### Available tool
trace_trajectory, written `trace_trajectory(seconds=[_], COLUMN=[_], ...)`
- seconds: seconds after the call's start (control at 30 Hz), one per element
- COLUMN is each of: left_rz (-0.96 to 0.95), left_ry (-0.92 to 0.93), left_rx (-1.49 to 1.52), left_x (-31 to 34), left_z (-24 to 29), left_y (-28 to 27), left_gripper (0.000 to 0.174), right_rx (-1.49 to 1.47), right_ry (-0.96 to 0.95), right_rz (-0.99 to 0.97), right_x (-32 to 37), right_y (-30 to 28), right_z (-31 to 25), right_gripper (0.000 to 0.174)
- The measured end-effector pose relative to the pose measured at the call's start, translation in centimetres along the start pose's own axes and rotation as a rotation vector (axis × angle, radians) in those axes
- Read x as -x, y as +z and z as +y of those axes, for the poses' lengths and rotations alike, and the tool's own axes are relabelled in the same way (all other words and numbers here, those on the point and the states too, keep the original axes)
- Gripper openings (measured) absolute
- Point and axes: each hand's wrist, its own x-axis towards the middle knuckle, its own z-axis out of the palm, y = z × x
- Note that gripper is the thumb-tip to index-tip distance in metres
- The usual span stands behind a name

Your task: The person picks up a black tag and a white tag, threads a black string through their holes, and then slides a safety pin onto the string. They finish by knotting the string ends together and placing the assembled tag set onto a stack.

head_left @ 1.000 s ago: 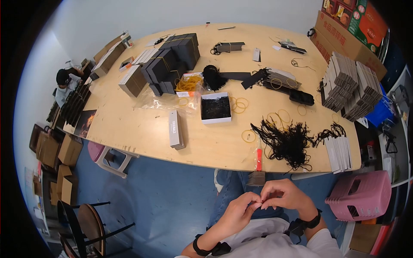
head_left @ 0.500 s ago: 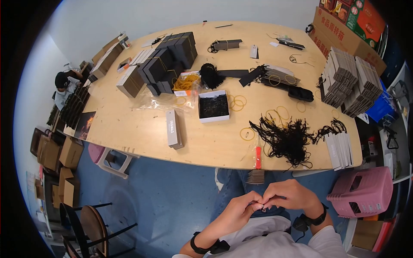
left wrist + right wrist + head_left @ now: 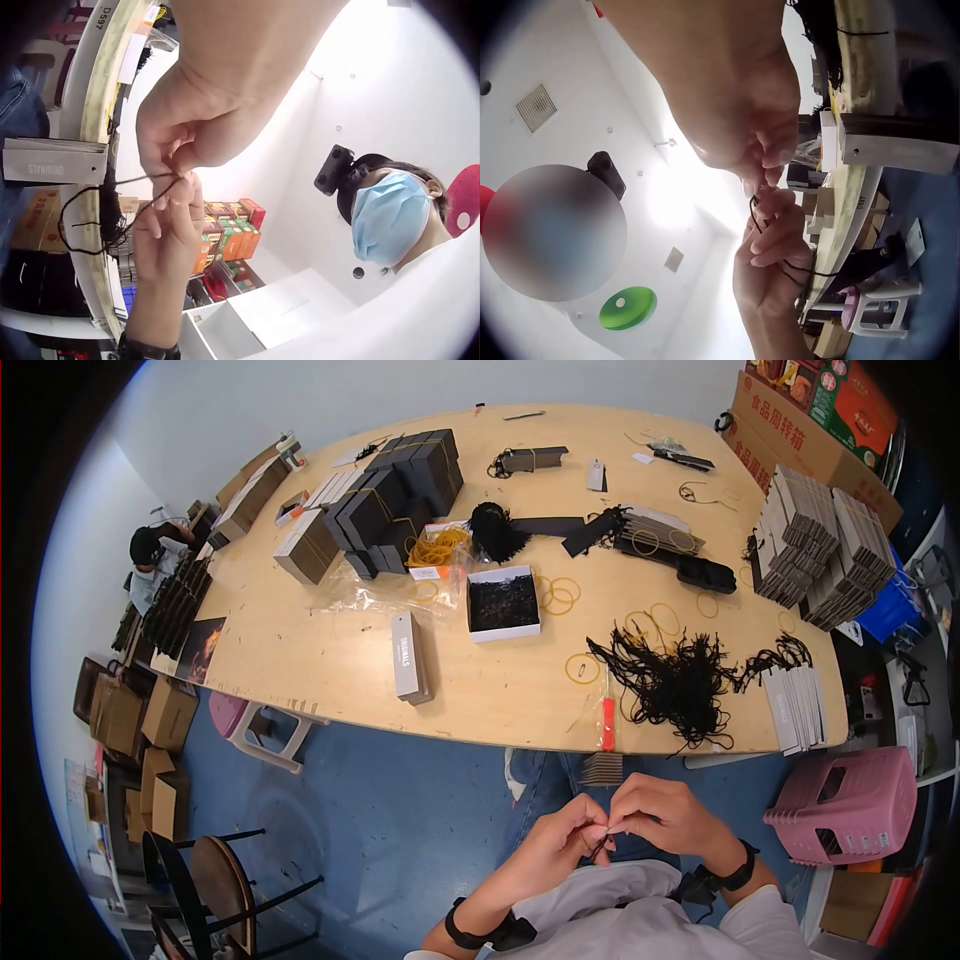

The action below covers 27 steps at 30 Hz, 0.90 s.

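Fingers (image 3: 578,818) meet tip to tip at five o'clock in the head view, left hand (image 3: 550,847) and right hand (image 3: 667,815) together pinching a thin black cord (image 3: 142,178) off the near side of the table (image 3: 300,625); so limp a strand could slip free, should one tip slacken. From the left wrist, the cord bows out toward eight o'clock, its long axis slanting down from the pinch. From the right wrist, it trails between three and four o'clock.

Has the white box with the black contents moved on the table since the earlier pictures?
No. Judged against the table, the white box stays in the same place.
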Motion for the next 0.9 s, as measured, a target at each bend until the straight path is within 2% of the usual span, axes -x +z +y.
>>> trace_trajectory(seconds=[0.1, 0.17, 0.3, 0.37, 0.5, 0.6, 0.7, 0.8, 0.87, 0.9], left_rz=[0.046, 0.133, 0.206, 0.304, 0.357, 0.382, 0.420, 0.480, 0.484, 0.483], left_ry=[-0.087, 0.198, 0.238, 0.209, 0.276, 0.264, 0.339, 0.273, 0.255, 0.254], left_rx=[-0.026, -0.088, -0.189, -0.336, -0.353, -0.516, -0.685, -0.572, 0.053, 0.052], left_x=[0.0, -0.3, -0.2, 0.0, 0.2, 0.5, 0.5, 0.4, 0.0, 0.1], left_z=[-0.3, -1.7, -1.3, -0.8, 0.5, 1.3, 0.8, -0.3, -1.4, -1.6], left_y=[0.1, 0.4, 0.5, 0.7, 1.4, 1.4, 1.0, 0.9, 0.9, 0.7], left_gripper=[0.007, 0.009, 0.012, 0.014, 0.015, 0.013, 0.009, 0.005, 0.011, 0.011], right_rx=[-0.020, -0.074, -0.145, -0.251, -0.326, -0.348, -0.347, -0.300, -0.255, -0.255], right_ry=[0.043, 0.114, 0.245, 0.308, 0.310, 0.253, 0.243, 0.272, 0.286, 0.286], right_rz=[0.010, 0.024, 0.030, 0.061, 0.109, 0.154, 0.179, 0.177, 0.178, 0.180], right_x=[0.4, 0.5, 0.9, 1.0, 1.3, 1.3, 1.3, 1.3, 1.3, 1.2], right_y=[0.2, 0.4, 0.7, 0.9, 1.0, 0.9, 0.7, 0.7, 1.3, 1.6], right_z=[0.2, 0.2, 0.4, 0.7, 1.5, 1.8, 2.0, 2.4, 2.8, 2.8], right_gripper=[0.008, 0.008, 0.008, 0.007, 0.007, 0.007, 0.008, 0.009, 0.009, 0.009])
